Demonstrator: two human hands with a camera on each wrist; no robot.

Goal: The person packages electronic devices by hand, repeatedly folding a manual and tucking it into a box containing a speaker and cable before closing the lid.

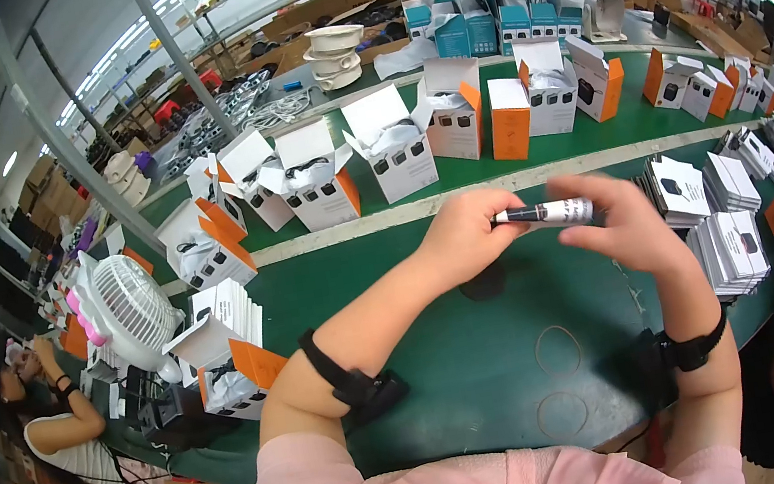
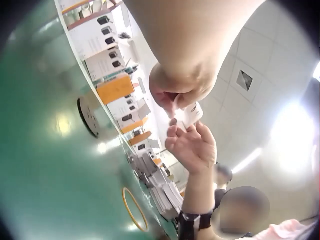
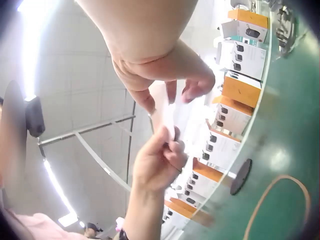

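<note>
In the head view, the left hand (image 1: 472, 234) pinches the dark end of a slim black-and-white printed item (image 1: 559, 212), held level above the green table. The right hand (image 1: 612, 222) is around the item's white end with fingers spread and slightly blurred; whether it touches is unclear. In the left wrist view, the left hand (image 2: 181, 87) pinches the pale item (image 2: 189, 115), and the right hand (image 2: 194, 150) faces it with bent fingers. In the right wrist view, the right hand (image 3: 165, 75) hangs with parted fingers over the item, whose lower end the left hand (image 3: 159, 160) grips.
Opened white-and-orange boxes (image 1: 394, 155) line the table's back. A white fan (image 1: 128, 303) and another open box (image 1: 234, 393) stand left. Stacked flat boxes (image 1: 728, 254) lie right. A dark disc (image 1: 485, 282) and two rubber bands (image 1: 558, 352) lie on the table. People sit at both sides.
</note>
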